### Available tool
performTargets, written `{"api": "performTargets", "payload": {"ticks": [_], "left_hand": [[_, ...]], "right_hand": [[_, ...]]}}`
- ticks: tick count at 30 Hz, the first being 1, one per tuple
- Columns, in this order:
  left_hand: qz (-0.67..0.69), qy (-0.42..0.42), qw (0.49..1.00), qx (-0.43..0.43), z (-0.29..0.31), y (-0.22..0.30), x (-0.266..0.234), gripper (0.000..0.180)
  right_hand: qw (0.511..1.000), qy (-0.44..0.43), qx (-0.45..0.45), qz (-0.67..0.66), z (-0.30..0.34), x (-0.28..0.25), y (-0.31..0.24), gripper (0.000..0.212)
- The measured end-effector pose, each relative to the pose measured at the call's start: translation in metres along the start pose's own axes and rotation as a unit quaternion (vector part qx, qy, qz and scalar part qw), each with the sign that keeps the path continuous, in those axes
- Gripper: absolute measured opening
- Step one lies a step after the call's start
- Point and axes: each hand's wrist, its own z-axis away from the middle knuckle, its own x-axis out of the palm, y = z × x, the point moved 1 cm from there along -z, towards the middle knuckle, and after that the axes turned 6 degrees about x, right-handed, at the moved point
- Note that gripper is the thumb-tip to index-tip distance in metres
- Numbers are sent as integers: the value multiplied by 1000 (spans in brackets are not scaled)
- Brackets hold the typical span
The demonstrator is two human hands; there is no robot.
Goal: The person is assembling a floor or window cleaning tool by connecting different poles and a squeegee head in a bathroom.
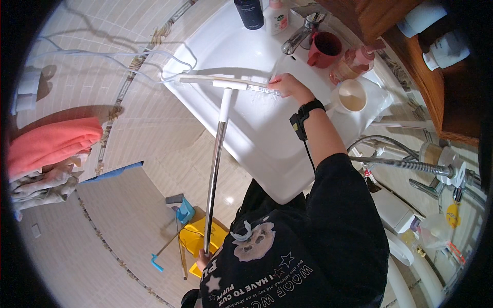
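Pole (215, 169) is grasped by left hand (203, 259); attached crossbar (229, 84) is gripped by right hand (290, 86) above white sink (267, 141).

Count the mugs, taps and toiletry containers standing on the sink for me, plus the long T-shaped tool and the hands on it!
Mugs: 2, the red mug and the cream mug
Toiletry containers: 3, the dark container, the white bottle and the pink pump bottle
Taps: 1, the metal tap
Tools: 1, the T-shaped tool
Hands: 2, left hand and right hand
Total: 9
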Motion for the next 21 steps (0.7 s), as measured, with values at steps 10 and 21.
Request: {"api": "performTargets", "payload": {"ticks": [10,21], "left_hand": [[135,-29,990,-14,9,38,-12,28],[178,-59,982,9,21,76,-56,27]], "right_hand": [[946,177,28,270,-9,24,-11,47],[987,21,65,148,-6,15,2,43]]}}
